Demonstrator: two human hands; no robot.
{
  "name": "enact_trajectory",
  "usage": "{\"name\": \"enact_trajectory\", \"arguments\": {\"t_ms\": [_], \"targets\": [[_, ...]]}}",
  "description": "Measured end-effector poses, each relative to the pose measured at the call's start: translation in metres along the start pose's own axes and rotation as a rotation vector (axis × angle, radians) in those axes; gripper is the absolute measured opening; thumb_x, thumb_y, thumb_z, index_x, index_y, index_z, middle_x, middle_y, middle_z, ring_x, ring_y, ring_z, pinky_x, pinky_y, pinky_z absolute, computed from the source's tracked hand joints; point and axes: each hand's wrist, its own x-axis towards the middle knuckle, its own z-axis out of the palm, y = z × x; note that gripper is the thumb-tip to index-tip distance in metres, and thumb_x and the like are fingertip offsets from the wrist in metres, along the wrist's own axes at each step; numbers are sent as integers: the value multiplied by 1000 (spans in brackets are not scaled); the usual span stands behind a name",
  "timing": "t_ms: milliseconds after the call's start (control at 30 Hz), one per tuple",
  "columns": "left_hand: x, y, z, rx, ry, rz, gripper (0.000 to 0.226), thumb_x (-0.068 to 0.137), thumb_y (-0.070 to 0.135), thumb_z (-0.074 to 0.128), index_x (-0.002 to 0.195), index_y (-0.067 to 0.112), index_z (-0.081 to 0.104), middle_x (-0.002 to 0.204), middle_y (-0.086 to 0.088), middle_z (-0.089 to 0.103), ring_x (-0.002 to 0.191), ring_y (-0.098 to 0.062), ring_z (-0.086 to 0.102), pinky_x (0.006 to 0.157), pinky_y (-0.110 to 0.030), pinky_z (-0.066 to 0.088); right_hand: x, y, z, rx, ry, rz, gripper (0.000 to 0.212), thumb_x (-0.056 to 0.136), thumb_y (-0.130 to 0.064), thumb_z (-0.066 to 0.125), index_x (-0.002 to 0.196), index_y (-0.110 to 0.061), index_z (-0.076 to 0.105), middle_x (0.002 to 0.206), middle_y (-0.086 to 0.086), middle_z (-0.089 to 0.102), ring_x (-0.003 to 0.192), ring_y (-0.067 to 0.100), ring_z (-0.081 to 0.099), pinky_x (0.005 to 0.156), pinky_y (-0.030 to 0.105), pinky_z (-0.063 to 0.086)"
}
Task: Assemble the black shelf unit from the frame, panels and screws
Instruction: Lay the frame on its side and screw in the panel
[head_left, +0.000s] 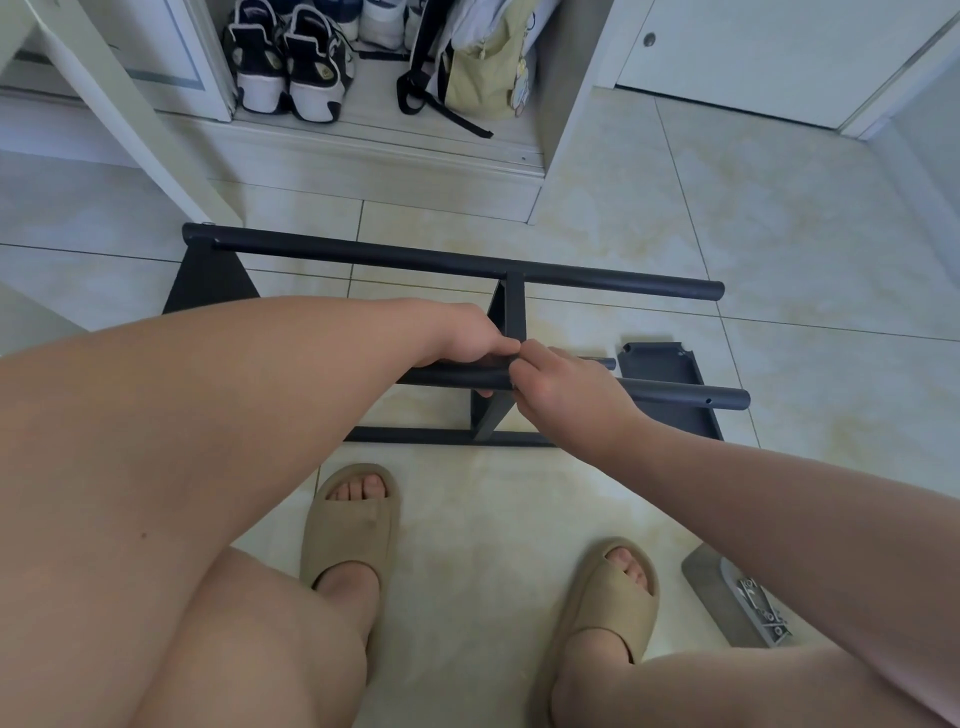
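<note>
Half-built, the black frame (415, 259) lay on the tiled floor (597, 218), two fitted panels (210, 283) in place and a third panel (670, 376) loose beside it, as left hand (475, 353) and right hand (566, 387) both gripped its near tube (691, 398).

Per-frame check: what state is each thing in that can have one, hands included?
left hand: grips the near tube.
right hand: fingers pinched at the middle joint; what they pinch is hidden.
frame: lying on the floor, partly assembled.
loose panel: flat on the floor, unattached.
hardware pack: on the floor, untouched.
shoe cupboard: open.
</note>
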Motion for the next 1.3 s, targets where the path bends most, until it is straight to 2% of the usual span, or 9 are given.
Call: {"name": "enact_trajectory", "arguments": {"t_ms": [333, 400, 467, 533, 633, 767, 933, 1067, 1300], "targets": [[7, -1, -1, 17, 28, 1, 46, 100, 50, 50, 97, 13, 79, 82, 1, 78, 102, -22, 68, 103, -39, 46, 2, -4, -5, 16, -24, 55, 36, 47, 15, 86, 67, 0, 61, 64, 15, 55, 39, 30, 48, 33, 25, 32], [10, -2, -2, 13, 18, -1, 45, 100, 49, 50, 95, 15, 79, 81, 2, 78, 99, -21, 68, 100, -36, 47, 2, -11, -6, 100, -5, 125, 27, 59, 15, 81, 71, 2, 61, 67, 18, 55, 42, 33, 50, 36, 28, 31], [13, -3, -3, 14, 10, 0, 46, 100, 50, 49, 93, 16, 79, 81, 3, 78, 96, -19, 68, 99, -35, 46, -1, -16, 0, 165, 0, 259, 5, 86, 5, 67, 84, 4, 62, 82, 20, 57, 60, 39, 56, 48, 36, 34], [16, -5, -3, 4, -3, -5, 47, 100, 51, 48, 94, 15, 79, 81, 2, 78, 99, -18, 68, 100, -35, 46, -5, -20, 7, 222, -12, 389, 15, 100, -9, 52, 96, 1, 62, 94, 16, 56, 74, 40, 55, 59, 41, 38], [19, -5, -3, -24, -1, -13, 47, 100, 50, 49, 92, 15, 79, 82, 0, 78, 93, -16, 69, 94, -32, 46, -6, -28, 11, 334, 64, 542, 21, 102, -16, 52, 95, 0, 62, 95, 12, 57, 79, 33, 54, 67, 43, 44], [21, -6, -2, -79, -35, -18, 45, 100, 49, 51, 97, 13, 78, 87, -5, 79, 98, -19, 73, 104, -37, 47, -8, -38, 17, 498, 202, 711, 16, 98, -15, 60, 89, -2, 61, 91, 8, 60, 80, 29, 55, 66, 40, 43], [20, -7, -2, -66, -39, -24, 45, 100, 50, 51, 101, 14, 77, 87, -3, 79, 106, -22, 69, 109, -41, 43, -19, -41, 18, 530, 212, 627, 10, 95, -5, 59, 104, -6, 63, 100, 5, 60, 81, 28, 57, 67, 46, 50], [19, -7, -3, -79, -47, -30, 44, 101, 50, 50, 105, 14, 76, 90, -3, 79, 106, -20, 70, 109, -39, 43, -16, -43, 18, 490, 260, 623, 10, 95, 0, 57, 99, -1, 65, 99, 8, 60, 73, 32, 53, 61, 47, 49], [17, -5, 0, -80, -19, -7, 46, 102, 49, 48, 94, 15, 78, 84, -5, 78, 93, -18, 72, 104, -38, 47, -13, -41, 21, 421, 274, 637, 7, 95, -5, 60, 96, -1, 67, 96, 8, 62, 74, 33, 57, 60, 44, 48]]}}
